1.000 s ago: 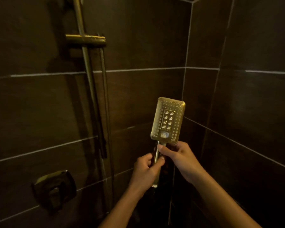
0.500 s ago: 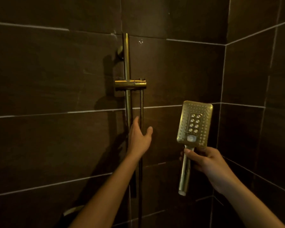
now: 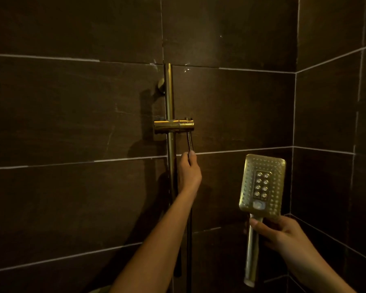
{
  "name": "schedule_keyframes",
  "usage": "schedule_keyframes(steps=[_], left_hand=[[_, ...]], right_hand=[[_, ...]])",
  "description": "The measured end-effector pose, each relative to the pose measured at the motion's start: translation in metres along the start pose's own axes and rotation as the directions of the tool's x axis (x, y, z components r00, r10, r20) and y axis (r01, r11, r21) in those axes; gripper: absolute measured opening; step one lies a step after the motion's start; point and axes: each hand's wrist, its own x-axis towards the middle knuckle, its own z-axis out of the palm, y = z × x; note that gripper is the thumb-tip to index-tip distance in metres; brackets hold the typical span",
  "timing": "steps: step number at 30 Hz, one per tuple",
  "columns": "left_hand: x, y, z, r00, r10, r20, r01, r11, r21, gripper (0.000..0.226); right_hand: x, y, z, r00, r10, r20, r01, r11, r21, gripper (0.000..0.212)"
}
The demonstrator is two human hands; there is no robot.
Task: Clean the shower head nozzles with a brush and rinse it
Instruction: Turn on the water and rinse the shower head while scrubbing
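Note:
A gold rectangular shower head point(image 3: 262, 185) stands upright at the right, its nozzle face towards me and its handle pointing down. My right hand point(image 3: 281, 235) grips that handle just under the head; the handle's lower end is bare, with no hose on it. My left hand point(image 3: 189, 170) reaches up to the metal hose point(image 3: 190, 141), fingers closed around it just below the gold holder point(image 3: 173, 125) on the vertical rail point(image 3: 169, 94). No brush is in view.
Dark brown wall tiles with pale grout lines fill the view, meeting in a corner point(image 3: 294, 144) at the right. The rail runs down behind my left forearm.
My left hand rose from open beside the rail and closed on the hose under the holder. The view tilted upward; the shower head stays in my right hand.

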Motion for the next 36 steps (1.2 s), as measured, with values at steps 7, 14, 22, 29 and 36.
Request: schedule_keyframes(steps=[7, 14, 22, 29, 36], left_hand=[[0.025, 0.038, 0.002, 0.99, 0.128, -0.061, -0.13, 0.991, -0.03, 0.034], [0.008, 0.011, 0.001, 0.994, 0.061, 0.095, -0.064, 0.997, 0.037, 0.036], [-0.058, -0.089, -0.027, 0.944, -0.015, 0.329, -0.05, 0.981, 0.186, 0.02], [-0.145, -0.217, -0.103, 0.829, -0.423, 0.365, 0.291, 0.885, 0.364, 0.022], [-0.214, -0.304, -0.215, 0.728, -0.596, 0.337, 0.426, 0.78, 0.459, 0.018]], right_hand=[[-0.003, -0.009, -0.002, 1.0, -0.022, -0.015, 0.022, 1.0, -0.002, 0.015], [-0.012, -0.006, -0.003, 0.998, -0.061, -0.003, 0.061, 0.998, -0.028, 0.014], [-0.032, 0.02, 0.009, 0.999, -0.033, 0.018, 0.034, 0.997, -0.068, 0.013], [-0.063, 0.062, 0.044, 0.998, 0.028, 0.062, -0.027, 0.999, -0.018, 0.057], [-0.082, 0.113, 0.087, 0.989, 0.122, 0.088, -0.126, 0.991, 0.051, 0.079]])
